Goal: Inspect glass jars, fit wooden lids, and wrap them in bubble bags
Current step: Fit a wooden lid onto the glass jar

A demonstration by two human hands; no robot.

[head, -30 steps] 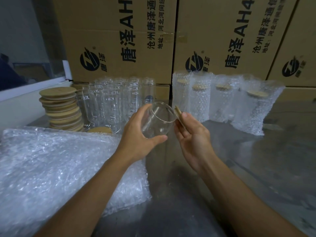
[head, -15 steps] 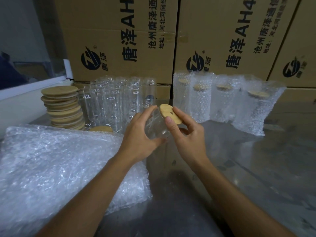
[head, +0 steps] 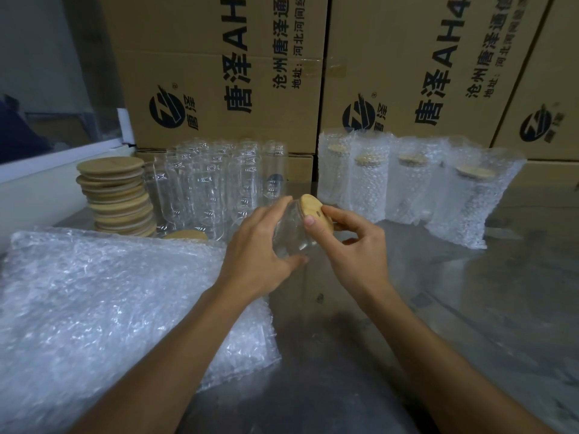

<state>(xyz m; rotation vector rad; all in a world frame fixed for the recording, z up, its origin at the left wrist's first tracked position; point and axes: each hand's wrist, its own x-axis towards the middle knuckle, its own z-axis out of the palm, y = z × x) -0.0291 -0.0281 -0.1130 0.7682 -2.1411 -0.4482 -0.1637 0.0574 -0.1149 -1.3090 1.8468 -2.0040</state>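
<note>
So a second ago the wooden lid [head: 316, 213] was off to the side of the open glass jar [head: 293, 236]. Now the right hand [head: 354, 245] has it sitting on the mouth, thumb on top.

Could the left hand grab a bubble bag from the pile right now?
Probably not yet: the left hand grips the jar. The bubble bag pile lies uncovered just beside it, so once freed, likely yes.

Left hand [head: 253, 258] gripping a tilted glass jar [head: 293, 238] while right hand [head: 354, 249] is pressing a wooden lid [head: 316, 213] onto its mouth, above the bench [head: 470, 308], beside stacked bubble bags [head: 109, 308] and lid stack [head: 116, 195].
</note>
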